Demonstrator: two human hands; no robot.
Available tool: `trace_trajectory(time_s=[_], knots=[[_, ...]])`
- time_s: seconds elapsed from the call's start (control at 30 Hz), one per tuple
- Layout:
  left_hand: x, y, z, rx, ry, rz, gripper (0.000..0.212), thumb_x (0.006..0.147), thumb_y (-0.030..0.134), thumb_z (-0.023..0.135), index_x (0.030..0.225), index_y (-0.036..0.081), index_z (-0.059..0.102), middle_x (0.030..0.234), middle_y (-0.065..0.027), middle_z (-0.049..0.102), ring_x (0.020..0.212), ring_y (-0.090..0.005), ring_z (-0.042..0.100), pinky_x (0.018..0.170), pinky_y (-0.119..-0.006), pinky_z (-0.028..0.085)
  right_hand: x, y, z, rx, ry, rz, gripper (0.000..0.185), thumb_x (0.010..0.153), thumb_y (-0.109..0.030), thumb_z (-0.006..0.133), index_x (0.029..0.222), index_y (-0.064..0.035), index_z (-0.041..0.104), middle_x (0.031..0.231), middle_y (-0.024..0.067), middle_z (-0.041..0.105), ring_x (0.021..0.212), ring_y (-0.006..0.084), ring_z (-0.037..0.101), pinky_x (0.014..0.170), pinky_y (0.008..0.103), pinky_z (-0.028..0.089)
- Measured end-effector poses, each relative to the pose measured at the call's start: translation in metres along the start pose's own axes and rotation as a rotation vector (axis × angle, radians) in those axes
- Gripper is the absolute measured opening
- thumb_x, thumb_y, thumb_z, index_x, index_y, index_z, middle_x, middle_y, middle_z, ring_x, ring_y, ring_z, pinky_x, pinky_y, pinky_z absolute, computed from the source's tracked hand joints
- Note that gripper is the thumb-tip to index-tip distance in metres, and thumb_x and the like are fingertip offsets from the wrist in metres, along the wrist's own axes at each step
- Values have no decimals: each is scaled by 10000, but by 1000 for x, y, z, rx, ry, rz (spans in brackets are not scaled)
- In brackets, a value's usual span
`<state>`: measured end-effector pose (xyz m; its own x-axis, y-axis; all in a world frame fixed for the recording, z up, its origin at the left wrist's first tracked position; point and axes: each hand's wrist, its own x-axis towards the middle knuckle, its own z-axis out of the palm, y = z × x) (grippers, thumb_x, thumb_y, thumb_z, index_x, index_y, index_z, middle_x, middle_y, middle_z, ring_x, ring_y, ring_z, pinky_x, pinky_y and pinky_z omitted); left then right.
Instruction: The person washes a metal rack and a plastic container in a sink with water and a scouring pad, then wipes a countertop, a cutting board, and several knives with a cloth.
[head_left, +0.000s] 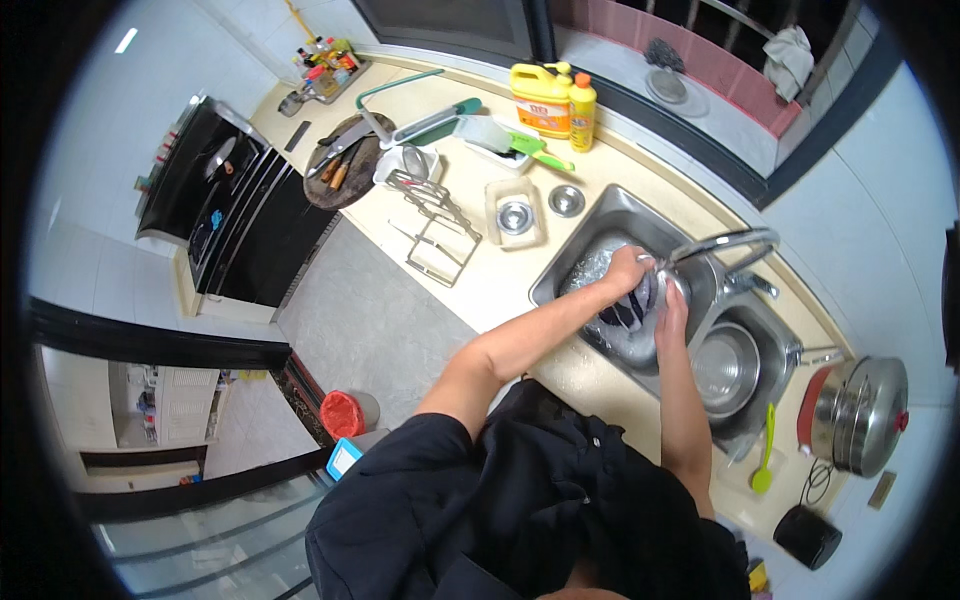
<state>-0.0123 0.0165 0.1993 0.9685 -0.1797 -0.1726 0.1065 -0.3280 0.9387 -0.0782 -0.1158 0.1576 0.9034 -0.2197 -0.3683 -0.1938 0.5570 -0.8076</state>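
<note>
Both of my hands work over the left basin of a steel double sink (559, 262), under the curved tap (724, 240). My left hand (626, 271) is closed on a wet dark cloth (621, 313) with pale streaks, which hangs into the basin. My right hand (673, 311) holds a shiny, rounded metal piece (679, 281) just below the spout; its exact kind cannot be made out. Splashing water and foam cover the basin floor around the cloth. My hands partly hide where the cloth and the metal piece meet.
A metal colander (724, 371) sits in the right basin. Right of it are a green brush (763, 480) and a steel pot (862, 416). Leftward stand a wire rack (446, 247), a plastic tray (495, 236) and a chopping board (322, 195) with knives. Yellow detergent bottles (544, 105) stand behind.
</note>
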Motion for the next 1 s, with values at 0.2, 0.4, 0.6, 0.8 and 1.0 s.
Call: trace_trajectory(time_s=[0.2, 0.4, 0.6, 0.8, 1.0], knots=[[-2, 11, 24, -398, 150, -240, 329, 798, 248, 545, 1016, 9, 483, 813, -142, 588, 845, -216, 554, 708, -406, 453, 21, 34, 1, 300, -54, 890, 547, 882, -532, 324, 1291, -175, 387, 1327, 65, 396, 1207, 252, 375, 966, 434, 361], [-40, -14, 60, 22, 57, 193, 317, 795, 365, 575, 917, 77, 525, 732, -91, 598, 661, -246, 588, 633, -385, 462, 78, 87, 1, 537, -849, 372, 502, 865, -511, 429, 1169, -119, 505, 1111, 67, 551, 1044, 240, 509, 910, 432, 409], [9, -44, -3, 563, 72, -120, 530, 802, 574, 426, 877, 104, 660, 836, -191, 637, 805, -333, 620, 719, -420, 481, 52, 53, 28, -63, 59, 437, 411, 915, -389, 451, 1056, -14, 540, 959, 93, 610, 813, 224, 610, 701, 373, 526], [45, -79, -12, 270, -342, -386, 695, 665, 648, 596, 958, 21, 659, 955, -117, 659, 763, -254, 653, 668, -382, 519, 46, 59, -5, -141, 348, 246, 218, 870, -203, 547, 956, -3, 566, 819, 92, 590, 713, 219, 592, 595, 348, 488], [43, -52, -6, -573, -87, -549, 172, 667, 54, 728, 733, -20, 588, 719, -113, 616, 563, -220, 591, 483, -335, 481, 41, 36, -42, -103, 534, 195, 198, 826, -129, 602, 955, 13, 553, 872, 103, 586, 681, 238, 585, 597, 366, 519]])
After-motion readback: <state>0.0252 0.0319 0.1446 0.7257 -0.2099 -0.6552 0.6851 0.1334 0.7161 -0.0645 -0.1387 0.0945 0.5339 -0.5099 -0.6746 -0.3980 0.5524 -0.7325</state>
